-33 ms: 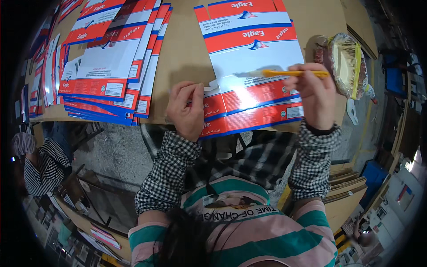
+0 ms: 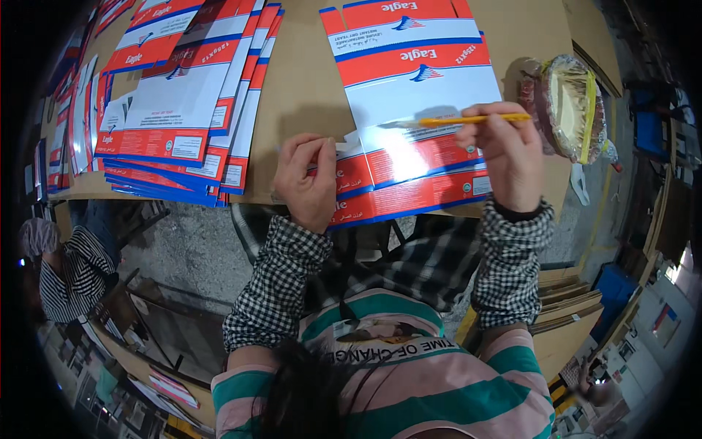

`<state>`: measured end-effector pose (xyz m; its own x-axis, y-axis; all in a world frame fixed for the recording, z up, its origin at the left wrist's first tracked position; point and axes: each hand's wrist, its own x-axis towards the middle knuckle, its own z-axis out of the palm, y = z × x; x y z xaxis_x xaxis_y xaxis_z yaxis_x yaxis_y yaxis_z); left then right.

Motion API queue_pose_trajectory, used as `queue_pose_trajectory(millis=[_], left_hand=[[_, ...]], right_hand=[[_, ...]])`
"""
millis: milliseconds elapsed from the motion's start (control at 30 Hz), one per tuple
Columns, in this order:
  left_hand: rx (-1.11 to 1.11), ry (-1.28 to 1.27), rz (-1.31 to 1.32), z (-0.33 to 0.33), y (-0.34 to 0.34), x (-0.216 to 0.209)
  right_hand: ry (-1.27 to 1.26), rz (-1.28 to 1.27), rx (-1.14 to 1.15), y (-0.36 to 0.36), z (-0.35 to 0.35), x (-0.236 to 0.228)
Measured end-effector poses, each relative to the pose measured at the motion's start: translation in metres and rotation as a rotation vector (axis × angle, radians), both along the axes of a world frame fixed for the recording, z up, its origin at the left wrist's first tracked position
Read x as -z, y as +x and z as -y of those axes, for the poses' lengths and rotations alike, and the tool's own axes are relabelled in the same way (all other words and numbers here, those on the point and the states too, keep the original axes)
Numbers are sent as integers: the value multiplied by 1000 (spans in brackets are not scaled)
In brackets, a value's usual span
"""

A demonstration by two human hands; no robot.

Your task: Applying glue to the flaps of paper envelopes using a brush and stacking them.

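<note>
A flat printed carton (image 2: 417,88) in red, white and blue lies on the cardboard-covered table in front of me. My left hand (image 2: 306,179) is at its left edge, thumb and fingers pinched together at a small white carton flap (image 2: 349,148); the fingers partly hide the grip. My right hand (image 2: 506,150) is closed round the yellow-orange handle of a slim brush (image 2: 446,121). The brush points left, its grey tip over the white panel of the carton. Whether the tip touches the board, I cannot tell.
A stack of similar flat cartons (image 2: 168,110) covers the table's left side. On the right stands a plastic-wrapped tub (image 2: 567,106) with creamy contents and a yellow strip across it. Cardboard sheets (image 2: 570,322) lean below right. A person in stripes (image 2: 73,271) is at far left.
My right hand has shifted slightly left with the brush, so the tip sits farther left over the carton. My left hand has stayed in place.
</note>
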<state>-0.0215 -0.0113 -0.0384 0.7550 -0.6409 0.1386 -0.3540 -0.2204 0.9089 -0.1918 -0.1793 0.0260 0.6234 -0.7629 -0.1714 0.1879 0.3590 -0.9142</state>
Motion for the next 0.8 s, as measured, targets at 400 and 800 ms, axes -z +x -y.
queue_pose_trajectory(millis=[400, 800], left_hand=[[0, -2, 42, -2, -1, 5], [2, 15, 35, -3, -1, 5]], right_hand=[[66, -136, -114, 47, -13, 30], [73, -150, -137, 48, -10, 34]])
